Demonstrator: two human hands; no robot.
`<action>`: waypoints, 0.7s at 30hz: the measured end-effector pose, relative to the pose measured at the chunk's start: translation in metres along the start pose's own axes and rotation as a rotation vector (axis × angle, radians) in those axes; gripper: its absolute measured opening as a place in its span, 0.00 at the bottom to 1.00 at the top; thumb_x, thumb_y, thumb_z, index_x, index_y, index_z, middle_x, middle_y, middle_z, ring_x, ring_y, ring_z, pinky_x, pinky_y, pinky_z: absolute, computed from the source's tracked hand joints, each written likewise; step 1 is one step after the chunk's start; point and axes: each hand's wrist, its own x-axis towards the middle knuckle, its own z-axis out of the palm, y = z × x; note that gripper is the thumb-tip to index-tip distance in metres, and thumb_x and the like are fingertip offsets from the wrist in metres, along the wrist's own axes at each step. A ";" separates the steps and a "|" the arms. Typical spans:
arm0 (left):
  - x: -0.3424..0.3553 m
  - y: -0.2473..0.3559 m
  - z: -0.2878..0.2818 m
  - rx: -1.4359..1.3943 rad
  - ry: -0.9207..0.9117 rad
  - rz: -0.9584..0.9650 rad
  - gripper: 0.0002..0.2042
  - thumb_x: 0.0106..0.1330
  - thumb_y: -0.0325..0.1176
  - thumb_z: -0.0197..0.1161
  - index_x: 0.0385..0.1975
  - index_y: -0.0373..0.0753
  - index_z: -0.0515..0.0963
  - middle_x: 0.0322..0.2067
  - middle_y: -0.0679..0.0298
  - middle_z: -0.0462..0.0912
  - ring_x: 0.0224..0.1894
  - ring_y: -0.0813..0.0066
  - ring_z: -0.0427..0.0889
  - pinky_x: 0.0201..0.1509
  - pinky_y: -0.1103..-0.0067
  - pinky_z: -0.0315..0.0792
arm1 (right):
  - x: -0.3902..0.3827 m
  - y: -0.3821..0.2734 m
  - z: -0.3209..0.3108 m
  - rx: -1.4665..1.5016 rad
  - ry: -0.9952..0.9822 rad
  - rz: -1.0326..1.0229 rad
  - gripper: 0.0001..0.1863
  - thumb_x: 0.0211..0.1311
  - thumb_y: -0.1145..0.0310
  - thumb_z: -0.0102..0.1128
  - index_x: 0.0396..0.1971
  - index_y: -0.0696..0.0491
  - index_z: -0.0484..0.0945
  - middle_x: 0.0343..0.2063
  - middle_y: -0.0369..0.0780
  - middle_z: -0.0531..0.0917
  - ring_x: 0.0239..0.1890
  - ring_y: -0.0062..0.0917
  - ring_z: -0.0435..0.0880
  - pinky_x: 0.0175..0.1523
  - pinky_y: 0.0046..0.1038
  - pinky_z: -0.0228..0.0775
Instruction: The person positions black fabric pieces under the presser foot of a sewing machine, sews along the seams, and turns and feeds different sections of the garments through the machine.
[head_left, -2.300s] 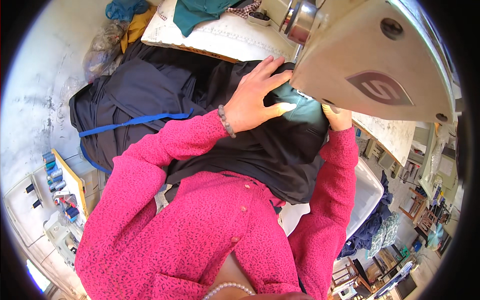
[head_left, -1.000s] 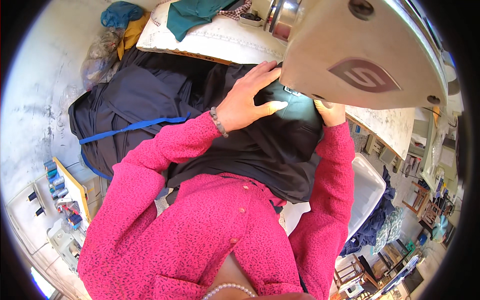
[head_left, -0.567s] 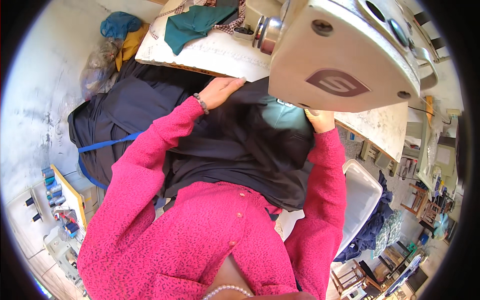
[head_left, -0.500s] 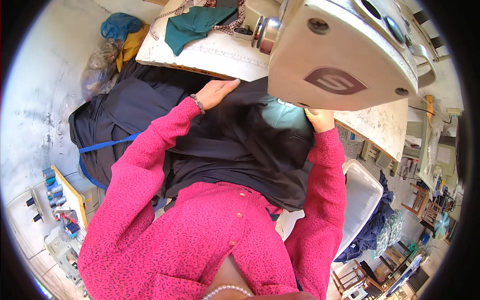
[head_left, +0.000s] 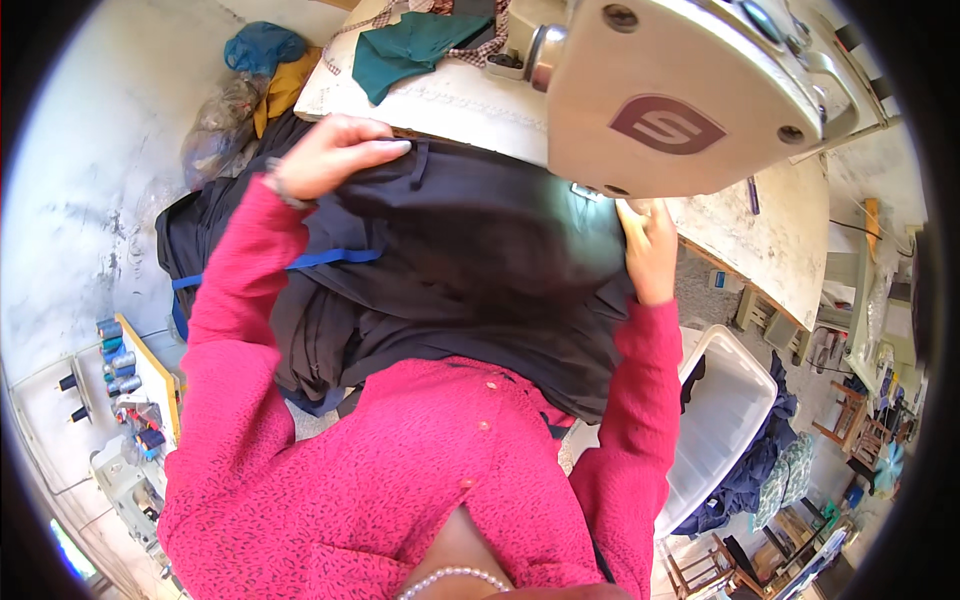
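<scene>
A dark garment (head_left: 460, 235) with a narrow loop like a belt loop along its upper edge spreads over my lap and up onto the table's front edge. At that edge's left end, my left hand (head_left: 335, 158) is closed on the cloth, thumb on top. The sewing machine (head_left: 680, 110) hangs over the right part of the garment, and its lamp casts a pale green glow there. Just under the machine head, my right hand (head_left: 650, 250) pinches the garment's right side; some of its fingers are hidden. The needle is hidden from sight.
A green cloth piece (head_left: 400, 55) lies on the white sewing table (head_left: 460, 100). Bags (head_left: 265, 50) are piled by the wall at the left. A white plastic bin (head_left: 725, 400) stands right of my right arm, with dark cloth (head_left: 775, 460) beside it. Thread spools (head_left: 118, 365) sit at the lower left.
My left hand has moved left and closed on the garment's edge, which is now drawn out wide with its loop showing. My right hand has come slightly out from behind the machine head.
</scene>
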 end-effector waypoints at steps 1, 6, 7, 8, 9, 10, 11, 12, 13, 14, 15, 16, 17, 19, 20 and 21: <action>-0.012 0.030 -0.009 -0.028 -0.143 -0.020 0.10 0.64 0.32 0.59 0.23 0.32 0.74 0.16 0.68 0.67 0.22 0.85 0.67 0.27 0.82 0.63 | -0.014 0.001 -0.009 -0.044 -0.071 -0.065 0.07 0.59 0.73 0.58 0.36 0.58 0.74 0.28 0.39 0.80 0.32 0.21 0.78 0.39 0.22 0.68; -0.033 0.041 0.040 0.292 -0.431 0.324 0.10 0.62 0.34 0.62 0.26 0.33 0.73 0.19 0.59 0.71 0.25 0.58 0.74 0.31 0.74 0.69 | -0.054 -0.047 -0.137 -0.157 0.116 -0.191 0.07 0.61 0.70 0.52 0.28 0.58 0.75 0.23 0.36 0.76 0.27 0.17 0.74 0.34 0.20 0.65; -0.030 0.021 0.065 0.262 -0.330 0.434 0.10 0.62 0.34 0.61 0.27 0.34 0.72 0.21 0.59 0.71 0.27 0.57 0.74 0.33 0.72 0.69 | -0.054 -0.053 -0.140 -0.165 0.112 -0.179 0.07 0.61 0.70 0.52 0.28 0.58 0.75 0.23 0.36 0.76 0.27 0.17 0.74 0.34 0.20 0.65; -0.026 0.010 0.083 0.229 -0.230 0.546 0.09 0.62 0.34 0.61 0.29 0.34 0.72 0.22 0.59 0.71 0.29 0.55 0.74 0.34 0.70 0.68 | -0.054 -0.058 -0.140 -0.380 0.019 -0.075 0.08 0.60 0.69 0.52 0.28 0.58 0.74 0.22 0.37 0.76 0.26 0.18 0.74 0.33 0.21 0.66; -0.022 0.012 0.090 0.318 -0.229 0.521 0.08 0.62 0.33 0.60 0.31 0.35 0.72 0.23 0.58 0.71 0.30 0.54 0.73 0.37 0.68 0.68 | -0.052 -0.060 -0.138 -0.588 -0.075 0.024 0.08 0.60 0.69 0.51 0.28 0.58 0.74 0.20 0.38 0.76 0.25 0.19 0.74 0.32 0.23 0.66; -0.020 0.013 0.094 0.316 -0.225 0.519 0.08 0.62 0.33 0.60 0.31 0.35 0.72 0.23 0.58 0.71 0.30 0.54 0.73 0.37 0.68 0.68 | -0.053 -0.059 -0.118 -0.575 -0.168 0.091 0.08 0.56 0.68 0.54 0.28 0.58 0.74 0.19 0.40 0.77 0.23 0.24 0.76 0.32 0.26 0.67; -0.019 0.015 0.097 0.320 -0.191 0.482 0.08 0.62 0.33 0.60 0.31 0.35 0.72 0.22 0.57 0.71 0.30 0.54 0.73 0.37 0.68 0.68 | -0.059 -0.053 -0.101 -0.557 -0.265 0.039 0.10 0.53 0.67 0.58 0.31 0.58 0.75 0.22 0.43 0.79 0.24 0.33 0.78 0.34 0.31 0.70; -0.021 0.018 0.098 0.323 -0.152 0.438 0.08 0.62 0.33 0.60 0.30 0.36 0.73 0.22 0.57 0.71 0.29 0.54 0.73 0.37 0.68 0.68 | -0.065 -0.052 -0.081 -0.535 -0.313 0.007 0.15 0.50 0.61 0.64 0.32 0.57 0.75 0.27 0.44 0.81 0.29 0.40 0.79 0.38 0.33 0.70; -0.019 0.025 0.097 0.308 -0.202 0.376 0.07 0.62 0.32 0.60 0.32 0.35 0.74 0.24 0.56 0.73 0.30 0.55 0.75 0.36 0.70 0.69 | -0.070 -0.055 -0.059 -0.530 -0.342 -0.089 0.21 0.46 0.56 0.69 0.33 0.56 0.76 0.30 0.44 0.81 0.33 0.41 0.78 0.40 0.34 0.70; -0.018 0.030 0.098 0.309 -0.201 0.371 0.07 0.62 0.32 0.60 0.32 0.35 0.74 0.24 0.56 0.73 0.30 0.55 0.75 0.36 0.70 0.69 | -0.071 -0.065 -0.040 -0.507 -0.366 -0.119 0.23 0.43 0.56 0.71 0.34 0.56 0.76 0.31 0.44 0.80 0.35 0.41 0.77 0.41 0.33 0.69; -0.017 0.034 0.099 0.238 -0.179 0.390 0.07 0.61 0.31 0.60 0.33 0.34 0.74 0.25 0.56 0.75 0.30 0.56 0.76 0.35 0.71 0.70 | -0.070 -0.065 -0.026 -0.450 -0.339 -0.155 0.20 0.45 0.60 0.71 0.33 0.57 0.76 0.28 0.42 0.80 0.32 0.37 0.78 0.39 0.31 0.69; -0.016 0.041 0.100 0.167 -0.156 0.409 0.07 0.61 0.30 0.60 0.34 0.34 0.74 0.26 0.56 0.76 0.30 0.57 0.77 0.34 0.72 0.71 | -0.069 -0.063 -0.018 -0.392 -0.312 -0.192 0.17 0.46 0.63 0.71 0.31 0.57 0.77 0.26 0.41 0.79 0.30 0.33 0.78 0.37 0.29 0.69; -0.017 0.053 0.098 0.020 -0.134 0.400 0.06 0.62 0.29 0.59 0.34 0.33 0.75 0.27 0.56 0.78 0.30 0.58 0.79 0.34 0.75 0.71 | -0.070 -0.064 -0.020 -0.390 -0.310 -0.191 0.17 0.46 0.63 0.71 0.31 0.57 0.77 0.26 0.41 0.79 0.30 0.33 0.78 0.37 0.29 0.69; -0.020 0.072 0.087 -0.059 -0.179 0.384 0.06 0.62 0.29 0.59 0.33 0.33 0.76 0.26 0.57 0.78 0.29 0.59 0.79 0.34 0.76 0.71 | -0.073 -0.072 -0.032 0.338 -0.346 0.173 0.10 0.48 0.71 0.68 0.25 0.59 0.76 0.23 0.37 0.78 0.25 0.21 0.77 0.33 0.22 0.66; -0.020 0.076 0.084 -0.139 -0.223 0.360 0.06 0.63 0.29 0.59 0.31 0.32 0.76 0.25 0.57 0.78 0.28 0.60 0.78 0.34 0.76 0.71 | -0.072 -0.077 -0.036 0.430 -0.293 0.170 0.07 0.49 0.75 0.64 0.21 0.60 0.75 0.21 0.34 0.76 0.23 0.14 0.74 0.31 0.18 0.63; -0.017 0.068 0.087 -0.114 -0.270 0.304 0.06 0.64 0.29 0.57 0.31 0.32 0.77 0.23 0.58 0.77 0.25 0.64 0.77 0.33 0.78 0.70 | -0.064 -0.083 -0.038 0.261 -0.332 0.150 0.07 0.51 0.75 0.64 0.21 0.60 0.75 0.20 0.34 0.76 0.23 0.14 0.74 0.31 0.17 0.64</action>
